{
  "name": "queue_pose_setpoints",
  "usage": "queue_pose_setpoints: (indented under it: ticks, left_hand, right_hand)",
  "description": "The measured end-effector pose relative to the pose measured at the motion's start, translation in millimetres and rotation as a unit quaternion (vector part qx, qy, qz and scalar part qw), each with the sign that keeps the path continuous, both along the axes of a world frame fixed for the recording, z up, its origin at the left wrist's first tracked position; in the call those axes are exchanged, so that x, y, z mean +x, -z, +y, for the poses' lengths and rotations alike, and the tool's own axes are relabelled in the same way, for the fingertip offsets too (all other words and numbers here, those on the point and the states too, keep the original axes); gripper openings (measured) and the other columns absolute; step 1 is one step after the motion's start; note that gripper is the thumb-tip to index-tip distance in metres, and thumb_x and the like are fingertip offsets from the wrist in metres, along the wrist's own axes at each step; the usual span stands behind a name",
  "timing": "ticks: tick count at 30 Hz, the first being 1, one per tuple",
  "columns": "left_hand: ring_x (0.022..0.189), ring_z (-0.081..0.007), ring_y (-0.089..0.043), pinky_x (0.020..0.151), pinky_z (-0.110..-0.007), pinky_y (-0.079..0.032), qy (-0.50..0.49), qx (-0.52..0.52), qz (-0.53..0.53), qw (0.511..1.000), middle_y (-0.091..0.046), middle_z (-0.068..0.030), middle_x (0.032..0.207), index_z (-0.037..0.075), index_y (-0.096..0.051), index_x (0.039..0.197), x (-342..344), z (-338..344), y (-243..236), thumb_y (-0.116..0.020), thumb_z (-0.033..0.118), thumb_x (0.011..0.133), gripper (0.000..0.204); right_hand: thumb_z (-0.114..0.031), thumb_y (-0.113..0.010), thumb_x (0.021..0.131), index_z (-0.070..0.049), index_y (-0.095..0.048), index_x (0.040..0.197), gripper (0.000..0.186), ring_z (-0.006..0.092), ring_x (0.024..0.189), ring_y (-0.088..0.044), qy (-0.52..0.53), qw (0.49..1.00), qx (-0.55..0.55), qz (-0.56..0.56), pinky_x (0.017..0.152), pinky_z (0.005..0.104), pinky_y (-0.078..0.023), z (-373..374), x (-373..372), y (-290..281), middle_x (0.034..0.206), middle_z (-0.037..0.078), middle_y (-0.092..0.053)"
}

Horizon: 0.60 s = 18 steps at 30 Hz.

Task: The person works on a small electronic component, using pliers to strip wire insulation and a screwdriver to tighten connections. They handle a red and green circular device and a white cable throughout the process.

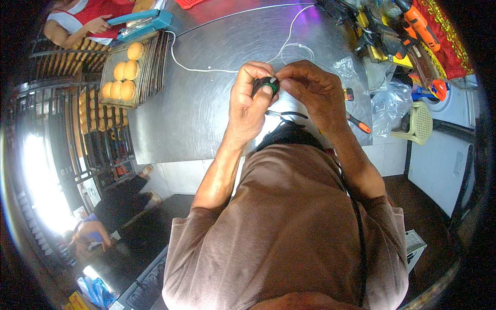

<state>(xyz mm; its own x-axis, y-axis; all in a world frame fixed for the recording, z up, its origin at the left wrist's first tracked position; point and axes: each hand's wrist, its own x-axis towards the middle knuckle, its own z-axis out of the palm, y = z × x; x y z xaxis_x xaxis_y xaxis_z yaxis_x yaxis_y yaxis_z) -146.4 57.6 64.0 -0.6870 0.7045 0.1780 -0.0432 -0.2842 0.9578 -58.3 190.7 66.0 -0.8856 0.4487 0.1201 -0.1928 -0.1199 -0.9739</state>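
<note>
My left hand [247, 101] is wrapped round a small black roll [257, 86] with green on it, which resembles electrical tape. My right hand [312, 85] is closed in a pinch right beside the roll; whatever lies between its fingertips is too small to make out. Both hands are above the steel table [191, 121], close to my body. Beneath them a black cord [289, 113] lies near the table's front edge. A thin white cable [201, 69] runs over the tabletop behind my hands. To the right of my right forearm is a screwdriver [360, 124] with an orange and black handle.
Trays of round buns [127, 90] stand at the left, where a person in red [101, 20] holds a blue case [144, 23]. An orange power tool [421, 28] sits among tools at far right, above a clear plastic bag [390, 108] and a pale stool [421, 123].
</note>
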Motion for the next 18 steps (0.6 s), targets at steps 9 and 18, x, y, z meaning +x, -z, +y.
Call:
queue_pose_setpoints:
  ticks: [9,18]
  left_hand:
    - [0.088,-0.0107,-0.046,0.078,-0.025,-0.041,-0.018,-0.022,0.073,0.997,-0.048,-0.0058,0.103,0.004,-0.047,0.103,-0.2,0.9,3.2,-0.05,-0.001,0.088,0.016]
    - [0.091,-0.0138,-0.047,0.084,-0.027,-0.04,-0.066,-0.046,0.109,0.991,-0.049,-0.0084,0.101,0.003,-0.047,0.101,0.2,5.9,2.1,-0.047,-0.004,0.086,0.016]
  right_hand:
    - [-0.007,-0.069,0.085,-0.002,-0.069,0.096,0.013,0.0131,0.088,-0.065,0.0,0.999,0.034,0.019,0.081,0.0275,-0.052,3.8,0.1,2.0,0.093,0.005,-0.068]
    - [-0.007,-0.071,0.083,-0.001,-0.07,0.094,0.013,0.0136,0.088,-0.066,0.015,0.998,0.056,0.006,0.083,0.0286,-0.053,5.2,-1.3,-2.1,0.093,0.006,-0.069]
